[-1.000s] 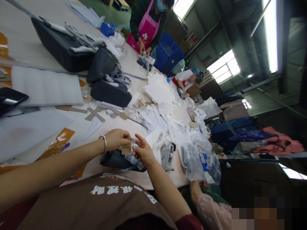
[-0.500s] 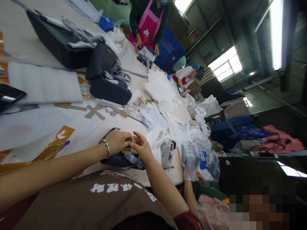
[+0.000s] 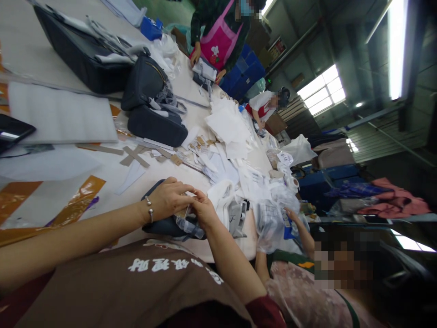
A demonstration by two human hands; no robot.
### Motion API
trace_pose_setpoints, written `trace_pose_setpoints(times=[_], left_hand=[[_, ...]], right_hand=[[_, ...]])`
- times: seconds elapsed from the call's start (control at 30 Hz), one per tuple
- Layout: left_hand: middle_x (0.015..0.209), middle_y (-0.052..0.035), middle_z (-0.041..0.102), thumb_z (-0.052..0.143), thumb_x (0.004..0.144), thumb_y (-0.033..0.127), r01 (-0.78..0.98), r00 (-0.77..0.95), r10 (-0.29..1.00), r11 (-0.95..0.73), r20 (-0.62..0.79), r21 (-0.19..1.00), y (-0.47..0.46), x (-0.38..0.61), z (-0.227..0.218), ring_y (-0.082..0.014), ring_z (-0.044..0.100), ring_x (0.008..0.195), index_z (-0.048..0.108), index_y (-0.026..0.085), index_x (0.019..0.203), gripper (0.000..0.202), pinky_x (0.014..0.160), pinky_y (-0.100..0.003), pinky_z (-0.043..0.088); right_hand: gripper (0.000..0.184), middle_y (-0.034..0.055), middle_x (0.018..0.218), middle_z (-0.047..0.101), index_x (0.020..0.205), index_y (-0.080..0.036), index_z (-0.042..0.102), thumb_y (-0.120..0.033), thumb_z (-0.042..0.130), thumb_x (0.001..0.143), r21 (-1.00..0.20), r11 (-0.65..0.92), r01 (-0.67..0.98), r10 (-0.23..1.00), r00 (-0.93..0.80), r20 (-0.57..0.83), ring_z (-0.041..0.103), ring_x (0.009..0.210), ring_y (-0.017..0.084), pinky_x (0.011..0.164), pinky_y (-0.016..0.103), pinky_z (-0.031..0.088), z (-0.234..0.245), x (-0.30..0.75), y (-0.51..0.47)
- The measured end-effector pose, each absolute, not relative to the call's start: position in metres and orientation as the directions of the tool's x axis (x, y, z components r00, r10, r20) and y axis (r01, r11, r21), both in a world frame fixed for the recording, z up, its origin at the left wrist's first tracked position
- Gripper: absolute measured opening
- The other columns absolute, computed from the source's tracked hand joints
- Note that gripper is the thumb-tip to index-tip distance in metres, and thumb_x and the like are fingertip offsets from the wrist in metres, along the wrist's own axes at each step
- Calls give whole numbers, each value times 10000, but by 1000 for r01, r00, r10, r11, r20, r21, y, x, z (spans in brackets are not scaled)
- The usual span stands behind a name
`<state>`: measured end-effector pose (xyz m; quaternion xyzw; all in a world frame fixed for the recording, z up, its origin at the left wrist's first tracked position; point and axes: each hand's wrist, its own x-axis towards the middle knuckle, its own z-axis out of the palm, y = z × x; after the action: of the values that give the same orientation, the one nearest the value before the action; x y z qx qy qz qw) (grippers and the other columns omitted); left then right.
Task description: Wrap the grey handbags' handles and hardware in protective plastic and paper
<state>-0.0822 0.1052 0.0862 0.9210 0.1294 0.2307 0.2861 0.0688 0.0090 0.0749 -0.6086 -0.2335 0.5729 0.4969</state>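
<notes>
From the head view, both hands now close in over a small kraft tag (image 3: 181, 211) near the near edge of the tabletop (image 3: 102, 184). The left hand (image 3: 167, 198), a bangle (image 3: 149, 207) on its wrist, pinches the tag with curled fingers; the right hand (image 3: 204, 210) meets it, its fingertips pressed to the same spot. The tag has slipped mostly out of sight between them, and the thread seen on it a moment ago no longer shows. Under the hands lie a dark bag (image 3: 164, 226) and a clear plastic sleeve (image 3: 189, 226). Toward the lower right, a co-worker's hand (image 3: 291, 215) has come up beside a clear bag (image 3: 269, 226). At the far end, another co-worker's hands (image 3: 195, 53) flank a white packet (image 3: 205, 70).
</notes>
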Motion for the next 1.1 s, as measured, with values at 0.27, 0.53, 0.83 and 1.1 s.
trace_pose_setpoints(times=[0.27,0.53,0.83,1.1], left_hand=[[1278,-66,619,515,921,247,-51,869,194,-880,456,472,122,-97,80,-208,596,987,702,248,983,197,885,-362,371],[1163,-51,669,513,922,248,-74,907,125,-893,403,444,130,-97,80,-210,576,962,697,284,999,203,881,-371,367],[772,-20,621,504,943,250,-80,832,47,-976,553,203,130,-99,86,-156,504,718,649,231,840,179,728,-320,332],[802,-34,642,534,892,220,-108,884,128,-880,450,463,130,-120,89,-177,537,761,652,204,805,147,758,-327,348]], right_hand=[[505,-99,550,450,1139,-204,592,-278,739,662,-901,-405,-156,874,222,-432,325,453,60,454,194,244,86,80,4],[616,-53,725,526,1396,-250,457,-215,615,802,-910,-262,320,959,-14,-282,460,619,98,598,227,362,107,86,-5],[723,-45,794,574,1486,-258,325,-108,525,808,-824,-124,553,977,-74,-198,524,700,108,706,247,424,112,75,-14],[618,-66,688,507,1327,-183,479,-202,606,723,-937,-326,127,913,301,-276,426,549,76,535,211,343,94,105,-11]])
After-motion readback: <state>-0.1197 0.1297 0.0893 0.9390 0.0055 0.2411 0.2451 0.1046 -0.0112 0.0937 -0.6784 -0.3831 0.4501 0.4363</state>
